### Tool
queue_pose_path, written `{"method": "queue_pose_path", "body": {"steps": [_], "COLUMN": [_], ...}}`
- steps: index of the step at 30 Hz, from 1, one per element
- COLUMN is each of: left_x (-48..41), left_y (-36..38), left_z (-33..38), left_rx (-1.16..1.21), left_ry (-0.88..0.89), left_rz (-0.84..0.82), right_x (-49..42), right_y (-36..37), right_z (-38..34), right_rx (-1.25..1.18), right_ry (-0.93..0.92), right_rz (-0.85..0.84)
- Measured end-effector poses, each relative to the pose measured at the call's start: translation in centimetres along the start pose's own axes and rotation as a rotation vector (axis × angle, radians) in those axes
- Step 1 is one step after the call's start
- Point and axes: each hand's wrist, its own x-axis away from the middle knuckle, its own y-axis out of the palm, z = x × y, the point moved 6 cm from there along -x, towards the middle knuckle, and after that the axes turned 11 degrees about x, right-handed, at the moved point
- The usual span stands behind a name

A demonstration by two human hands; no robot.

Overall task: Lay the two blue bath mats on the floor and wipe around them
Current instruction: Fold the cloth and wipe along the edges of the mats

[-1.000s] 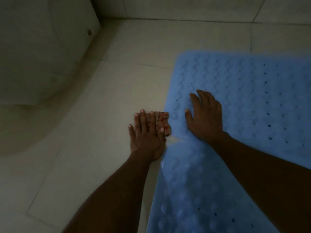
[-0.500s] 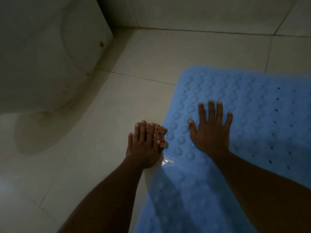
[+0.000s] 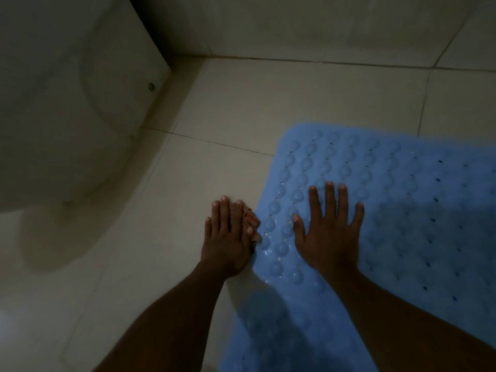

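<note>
A blue bath mat [image 3: 402, 200] with rows of bumps and small holes lies flat on the pale tiled floor [image 3: 308, 103], filling the right half of the view. My right hand [image 3: 330, 232] lies on it near its left edge, fingers spread and straight. My left hand [image 3: 228, 237] presses flat on a small cloth with red marks [image 3: 251, 220] on the tile, right against the mat's left edge. Only a strip of the cloth shows beside my fingers. A second mat is not in view.
A large pale rounded fixture [image 3: 67, 116] fills the left side and curves down to the floor. A wall [image 3: 295, 25] runs along the back. Bare tile lies between the fixture and the mat. The room is dim.
My right hand went from fingers bent at the mat's edge to spread flat further onto the mat. My left hand stays on the cloth beside the mat. The view tilted, showing more wall.
</note>
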Motion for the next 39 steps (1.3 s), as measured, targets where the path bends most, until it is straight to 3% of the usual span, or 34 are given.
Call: {"method": "queue_pose_path", "body": {"steps": [7,21,24,27,31,36,39], "left_x": [-10.4,-26.2,-25.8,-23.1,-21.8,-23.7,-23.6], "left_y": [-3.6,-7.4,-8.7,-8.8,-4.9,-3.9,-2.4], "left_z": [2.6,11.8,12.6,13.9,15.7,20.9,24.3], "left_rx": [-0.035,-0.205,-0.25,-0.138,0.004,-0.016,-0.065], "left_ry": [0.153,0.611,0.61,0.46,0.264,0.457,0.56], "left_rz": [0.09,0.027,0.088,0.244,0.134,0.032,-0.048], "right_x": [-0.1,-0.4,-0.5,-0.3,0.5,2.6,2.6], "right_y": [-0.5,-0.1,-0.4,-0.3,-0.3,1.0,1.5], "right_z": [0.1,-0.1,-0.1,0.3,5.2,11.5,11.2], "right_rx": [-0.008,0.017,-0.012,-0.102,-0.053,0.059,0.048], "right_ry": [0.035,0.082,0.083,0.1,0.291,0.497,0.499], "right_rz": [0.002,0.078,0.081,0.132,0.177,0.025,0.034]}}
